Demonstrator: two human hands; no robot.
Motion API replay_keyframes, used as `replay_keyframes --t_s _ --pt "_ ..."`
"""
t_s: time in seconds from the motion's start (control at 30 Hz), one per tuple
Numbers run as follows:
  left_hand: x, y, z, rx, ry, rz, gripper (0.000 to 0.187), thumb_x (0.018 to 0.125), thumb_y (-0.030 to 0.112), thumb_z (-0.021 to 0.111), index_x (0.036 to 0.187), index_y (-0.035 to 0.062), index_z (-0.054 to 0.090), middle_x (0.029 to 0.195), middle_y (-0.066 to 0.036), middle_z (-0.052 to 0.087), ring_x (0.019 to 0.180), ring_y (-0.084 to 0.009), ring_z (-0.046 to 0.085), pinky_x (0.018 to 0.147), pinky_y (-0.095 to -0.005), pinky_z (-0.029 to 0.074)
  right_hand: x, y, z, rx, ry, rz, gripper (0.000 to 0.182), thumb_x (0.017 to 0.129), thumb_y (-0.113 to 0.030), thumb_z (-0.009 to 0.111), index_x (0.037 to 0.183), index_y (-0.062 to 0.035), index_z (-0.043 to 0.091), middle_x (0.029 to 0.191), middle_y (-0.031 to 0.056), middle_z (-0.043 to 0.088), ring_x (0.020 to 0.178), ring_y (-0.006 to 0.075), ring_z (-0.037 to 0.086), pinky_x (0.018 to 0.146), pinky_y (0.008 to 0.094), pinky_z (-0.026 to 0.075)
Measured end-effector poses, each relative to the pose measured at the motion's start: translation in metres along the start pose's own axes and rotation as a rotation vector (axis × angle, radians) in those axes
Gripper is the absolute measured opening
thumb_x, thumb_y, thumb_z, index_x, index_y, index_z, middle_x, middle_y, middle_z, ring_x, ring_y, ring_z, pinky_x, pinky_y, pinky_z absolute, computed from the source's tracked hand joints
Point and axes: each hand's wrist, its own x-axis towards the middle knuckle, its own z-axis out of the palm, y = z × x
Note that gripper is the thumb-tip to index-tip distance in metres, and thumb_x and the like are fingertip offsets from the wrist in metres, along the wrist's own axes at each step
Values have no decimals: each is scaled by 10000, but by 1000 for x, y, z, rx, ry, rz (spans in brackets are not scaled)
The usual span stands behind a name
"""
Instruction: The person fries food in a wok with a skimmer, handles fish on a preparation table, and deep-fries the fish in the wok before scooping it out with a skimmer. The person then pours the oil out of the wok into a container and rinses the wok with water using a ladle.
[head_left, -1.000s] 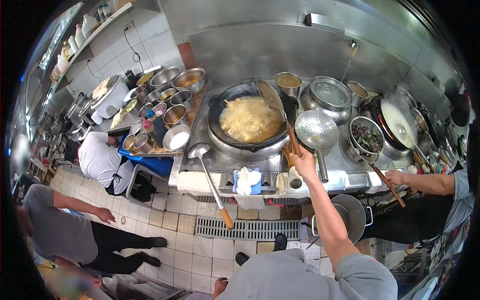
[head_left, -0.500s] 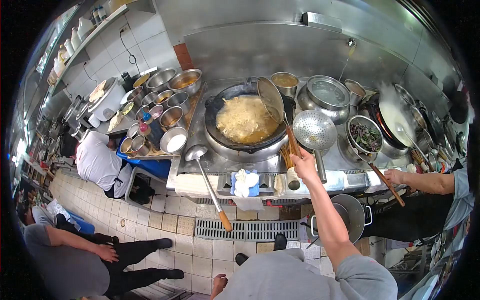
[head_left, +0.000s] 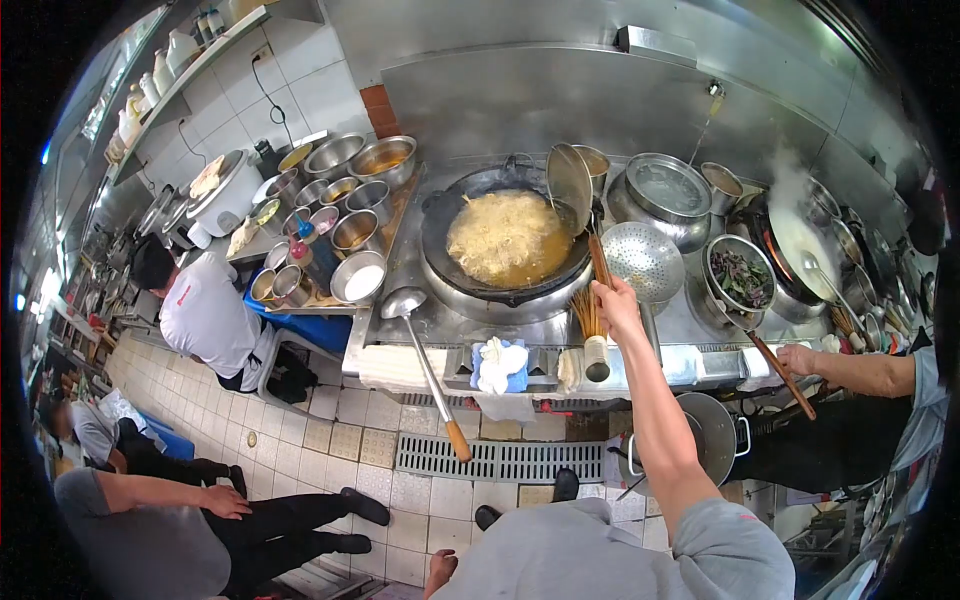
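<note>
One steel stove (head_left: 455, 330) carries a black wok (head_left: 437, 240) with pale food (head_left: 505, 235) in yellow liquid. Tilted over the wok's right side is a round strainer (head_left: 569, 190) with a wooden handle. Just beside the wok lies a holed ladle (head_left: 640, 260), then a bristle brush (head_left: 590, 335). The right hand (head_left: 620, 312) has its fingers closed around the strainer's handle; the left hand (head_left: 442, 568) hangs low, its fingers too hidden to tell.
</note>
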Motion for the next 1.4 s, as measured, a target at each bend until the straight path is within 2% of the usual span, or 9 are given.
replay_keyframes --t_s 0.43,0.67,0.73,0.8,0.87,0.93,1.03,1.33,1.4 --pt "4 -26 9 67 13 55 272 706 131 625 961 38 649 807 -155 658 759 -241 634 685 -315 495 -25 31 25 593 -311 592 144 907 -199 470 876 -101 369 663 38 432 419 49 306 310 175 202" --pt "8 -16 4 145 85 148 279 694 121 624 960 42 649 790 -157 656 737 -249 632 671 -320 496 -17 59 10 871 -517 727 198 912 -256 481 893 -103 357 661 22 412 397 46 287 289 172 208" --pt "-16 27 -6 -10 18 -120 303 675 126 621 965 44 649 788 -169 654 746 -268 632 675 -328 498 -38 44 10 853 -428 673 196 913 -259 478 893 -103 362 656 16 405 396 45 293 282 173 206" --pt "-17 22 -7 -23 11 -119 301 676 121 618 966 46 649 791 -170 654 748 -268 634 676 -327 498 -49 37 4 802 -377 654 300 916 -295 468 742 -64 389 556 -13 339 363 42 262 274 174 215" --pt "-12 11 -7 -35 1 -115 299 678 116 616 968 49 650 794 -170 655 749 -267 636 676 -326 498 -49 41 -7 806 -417 671 298 913 -290 477 739 -64 390 552 -15 335 362 43 262 275 173 213" --pt "7 -31 1 188 46 96 275 695 84 605 965 53 650 790 -157 659 731 -242 637 661 -316 496 -52 40 -14 782 -373 612 155 897 -222 504 911 -116 393 661 20 428 403 43 302 290 169 218" --pt "12 -45 5 154 -13 86 263 706 75 598 962 52 650 808 -153 662 748 -233 637 677 -312 494 -64 27 -15 682 -310 534 141 882 -183 521 935 -116 408 669 28 442 414 43 308 298 168 209" --pt "-7 27 0 -61 -34 -70 362 668 30 588 1029 1 591 579 -100 578 430 -147 518 381 -280 401 -74 -2 -11 86 -107 82 84 860 -139 526 830 -88 466 585 3 432 351 42 303 291 203 174" --pt "-7 35 1 -5 -45 -83 367 663 8 567 1029 -2 579 595 -94 582 451 -154 529 394 -288 409 -72 -6 -16 58 -109 87 63 855 -135 530 892 -93 501 569 -14 420 354 40 307 288 204 180"
